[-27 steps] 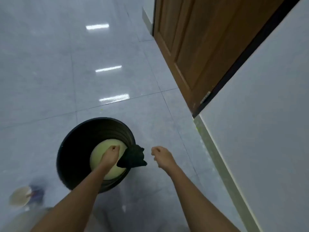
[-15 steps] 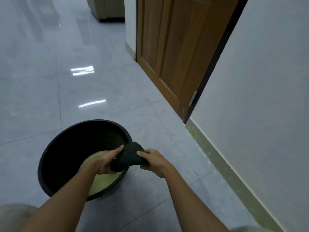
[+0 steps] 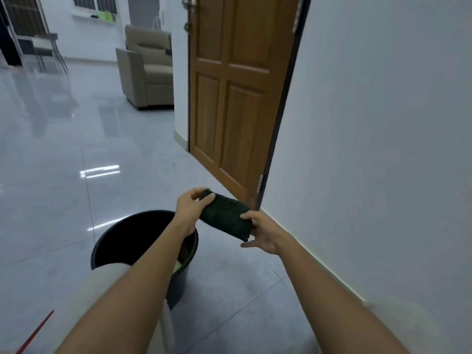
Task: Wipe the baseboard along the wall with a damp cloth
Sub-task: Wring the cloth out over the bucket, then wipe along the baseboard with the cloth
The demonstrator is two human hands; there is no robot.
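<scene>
Evidently wiping has not begun: left hand (image 3: 190,208) and right hand (image 3: 263,232) grasp the dark cloth (image 3: 226,217) above the bucket (image 3: 107,247); baseboard (image 3: 314,261) untouched.

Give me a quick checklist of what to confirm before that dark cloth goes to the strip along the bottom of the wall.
1. Cloth held by both hands: ok, left hand grips one end, right hand the other.
2. Cloth out of the bucket: ok, it is held above the floor beside the rim.
3. Cloth damp but not dripping: cannot tell.
4. Baseboard in sight and unobstructed: ok, it runs along the wall from the door toward the person.
5. Cloth touching the baseboard: not ok, it is held apart from it.
</scene>
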